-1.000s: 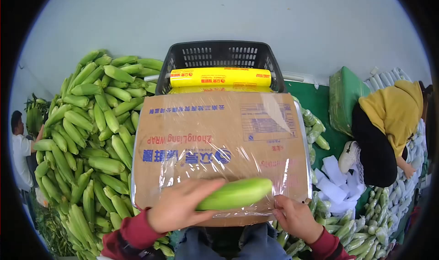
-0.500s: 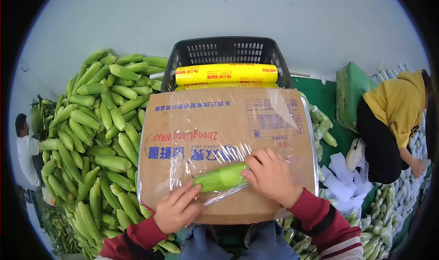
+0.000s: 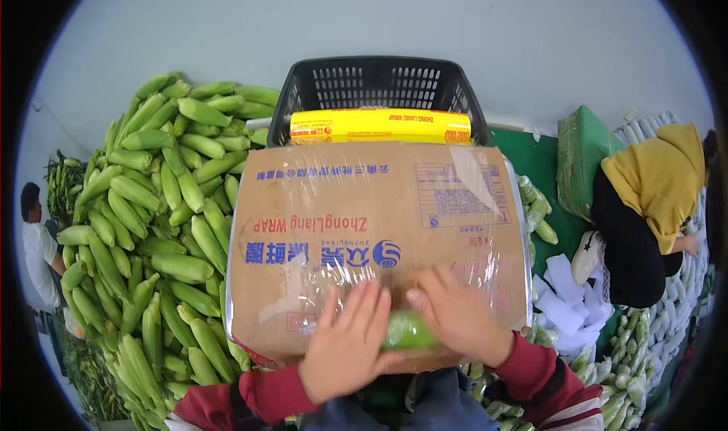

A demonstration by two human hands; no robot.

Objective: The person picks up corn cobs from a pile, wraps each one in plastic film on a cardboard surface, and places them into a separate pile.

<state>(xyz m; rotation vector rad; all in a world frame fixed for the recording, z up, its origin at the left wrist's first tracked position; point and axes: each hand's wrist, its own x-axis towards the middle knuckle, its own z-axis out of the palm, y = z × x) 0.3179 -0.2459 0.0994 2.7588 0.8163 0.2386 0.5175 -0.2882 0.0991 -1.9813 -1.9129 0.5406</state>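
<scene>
A green ear of corn (image 3: 409, 331), under clear film, lies crosswise near the front edge of the wrap-covered cardboard box top (image 3: 326, 203). My left hand (image 3: 349, 344) is open, fingers stretched and slightly spread, covering the ear's left end. Over the ear's right end, my right hand (image 3: 462, 317) rests with its fingers stretched forward and thumb apart, slightly blurred. The corn shows between both hands; its ends are hidden beneath them. Beyond the box, a yellow roll of plastic wrap (image 3: 379, 122) lies across a black basket (image 3: 371, 71).
A large heap of unwrapped corn (image 3: 163, 226) is at my left. On the right are white foam-like pieces (image 3: 569, 294), wrapped corn (image 3: 626, 363) and a green block-shaped bundle (image 3: 576, 158). One person in yellow (image 3: 656, 181) crouches there; another person (image 3: 39, 241) sits far left.
The ear has rolled toward me, nearer the box's front edge. My left hand has moved right and flattened over it; my right hand has come slightly nearer. The yellow roll has turned.
</scene>
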